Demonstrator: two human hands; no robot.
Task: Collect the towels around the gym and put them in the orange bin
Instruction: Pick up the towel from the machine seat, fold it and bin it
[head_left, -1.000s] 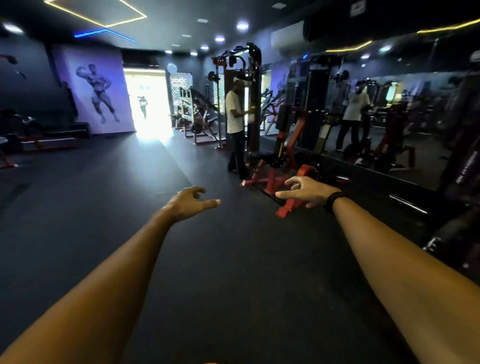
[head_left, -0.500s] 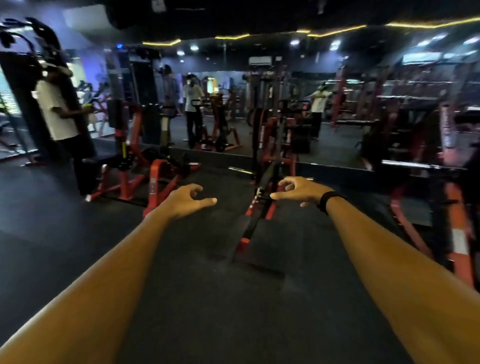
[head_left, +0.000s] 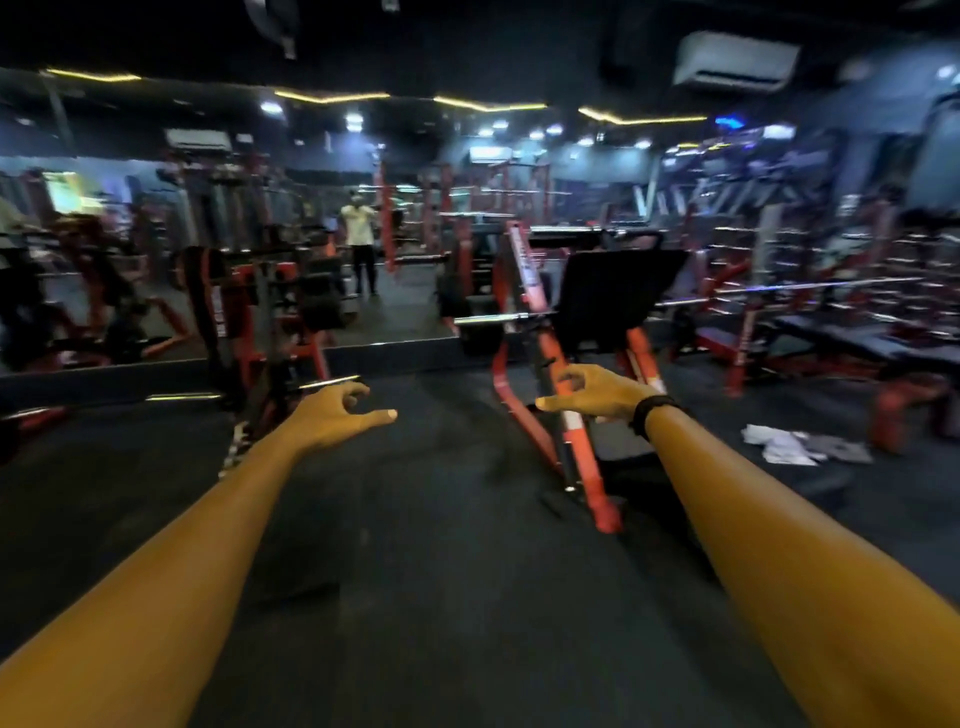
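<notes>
Towels: a small heap of crumpled white and pale grey cloth towels (head_left: 802, 446) lies on the dark rubber gym floor (head_left: 441, 545), at the right of the view, beyond the right forearm. The white pieces sit to the left of the heap and the grey to the right; they are rumpled and flat, and blur hides their edges.
Left hand: the bare left hand (head_left: 332, 418) is held out over the floor, fingers loosely curled, thumb pointing right, holding nothing.
Right hand: the bare right hand (head_left: 597, 392), a black band (head_left: 652, 413) on its wrist, reaches forward with loosely curled fingers and holds nothing; it is well apart from the towels.
Machine: a red and black steel weight machine (head_left: 576, 332) stands just beyond the right hand, left of the towels.
Background: a wall mirror (head_left: 389, 291) shows a standing person in a pale shirt (head_left: 358, 241).
</notes>
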